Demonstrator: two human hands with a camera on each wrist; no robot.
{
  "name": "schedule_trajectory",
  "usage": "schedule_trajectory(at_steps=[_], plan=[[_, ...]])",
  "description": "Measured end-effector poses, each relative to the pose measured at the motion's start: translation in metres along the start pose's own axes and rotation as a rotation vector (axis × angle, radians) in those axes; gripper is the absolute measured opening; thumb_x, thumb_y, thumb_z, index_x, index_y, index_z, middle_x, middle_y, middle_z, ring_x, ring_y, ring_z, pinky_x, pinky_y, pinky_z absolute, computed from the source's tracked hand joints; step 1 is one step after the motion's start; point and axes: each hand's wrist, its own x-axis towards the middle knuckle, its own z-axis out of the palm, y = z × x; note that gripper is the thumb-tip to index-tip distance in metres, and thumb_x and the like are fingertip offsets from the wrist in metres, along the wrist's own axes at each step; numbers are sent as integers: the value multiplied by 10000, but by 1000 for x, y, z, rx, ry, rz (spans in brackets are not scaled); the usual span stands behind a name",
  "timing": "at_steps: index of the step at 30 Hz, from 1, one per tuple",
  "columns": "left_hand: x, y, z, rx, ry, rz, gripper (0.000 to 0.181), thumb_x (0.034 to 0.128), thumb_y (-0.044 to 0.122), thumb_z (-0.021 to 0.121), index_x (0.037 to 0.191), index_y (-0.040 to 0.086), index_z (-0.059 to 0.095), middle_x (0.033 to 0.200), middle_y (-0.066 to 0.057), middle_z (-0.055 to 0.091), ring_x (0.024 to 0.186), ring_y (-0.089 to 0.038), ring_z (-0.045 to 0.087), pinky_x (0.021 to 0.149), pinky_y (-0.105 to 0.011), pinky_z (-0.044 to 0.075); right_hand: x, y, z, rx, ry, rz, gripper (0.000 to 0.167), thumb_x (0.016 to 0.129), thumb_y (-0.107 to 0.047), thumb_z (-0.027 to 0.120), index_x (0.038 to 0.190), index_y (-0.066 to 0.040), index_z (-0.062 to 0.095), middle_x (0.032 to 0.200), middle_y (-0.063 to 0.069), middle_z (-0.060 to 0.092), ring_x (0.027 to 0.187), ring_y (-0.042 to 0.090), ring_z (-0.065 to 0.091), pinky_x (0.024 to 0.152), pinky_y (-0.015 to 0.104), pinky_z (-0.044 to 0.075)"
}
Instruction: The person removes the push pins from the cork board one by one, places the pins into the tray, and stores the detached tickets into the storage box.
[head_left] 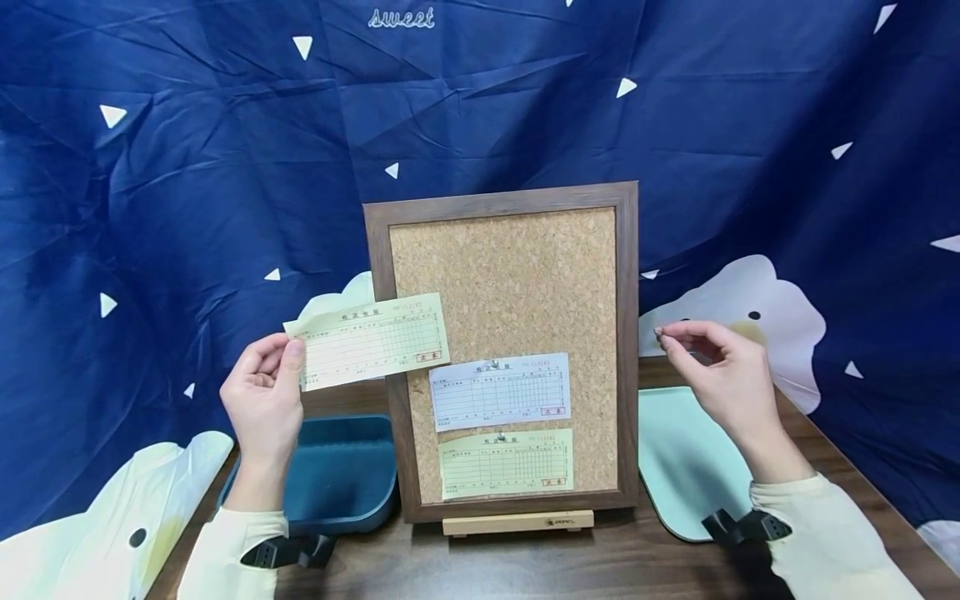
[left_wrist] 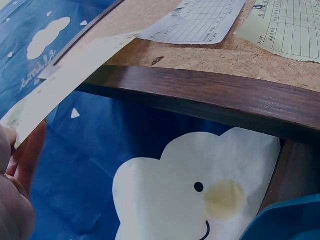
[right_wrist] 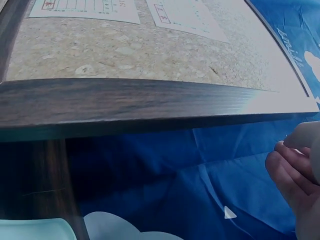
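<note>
My left hand (head_left: pixel 266 387) pinches a pale yellow receipt slip (head_left: pixel 367 342) by its left end, thumb in front. The slip's right part overlaps the left frame edge of the corkboard (head_left: pixel 502 283) in the head view. To the board's right, my right hand (head_left: pixel 716 367) pinches a tiny shiny pushpin (head_left: pixel 657 332) between thumb and forefinger, mostly hidden by the fingertips. A white-lilac receipt slip (head_left: pixel 498 396) is pinned on the lower half of the cork. Below it hangs another yellow receipt slip (head_left: pixel 506 471), each with a pin at its top middle.
The brown-framed board leans upright on a small wooden stand (head_left: pixel 517 523) on the wooden table (head_left: pixel 420 567). A dark blue tray (head_left: pixel 341 475) lies to the left, partly behind the left arm. On the right is a mint tray (head_left: pixel 682 450). A blue curtain (head_left: pixel 225 167) hangs behind.
</note>
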Motion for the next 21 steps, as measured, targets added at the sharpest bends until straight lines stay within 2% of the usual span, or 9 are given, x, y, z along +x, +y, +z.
schedule_trajectory(at_steps=[5, 15, 21], plan=[[0, -2, -3, -4, 16, -11, 91, 1005, 46, 751, 1082, 0, 764, 963, 195, 796, 861, 25, 766, 771, -105, 585, -4, 4, -1, -13, 2, 10, 129, 908, 117, 763, 1023, 66, 797, 917, -341, 712, 841, -152, 666, 802, 16, 509], [0, -5, -12, -78, 38, -8, 78, 983, 13, 766, 1060, 25, 770, 935, 110, 816, 799, 0, 754, 754, -110, 586, -10, 13, -1, -26, -1, 4, 140, 899, 129, 763, 1023, 71, 795, 947, -349, 700, 857, -163, 655, 808, 7, 498], [0, -6, -17, -27, 45, -4, 83, 992, 15, 755, 1073, 22, 771, 943, 142, 810, 827, 13, 761, 783, -104, 585, -13, 15, -1, -39, 3, 15, 127, 903, 125, 762, 1014, 71, 793, 932, -372, 686, 852, -179, 649, 814, 6, 499]])
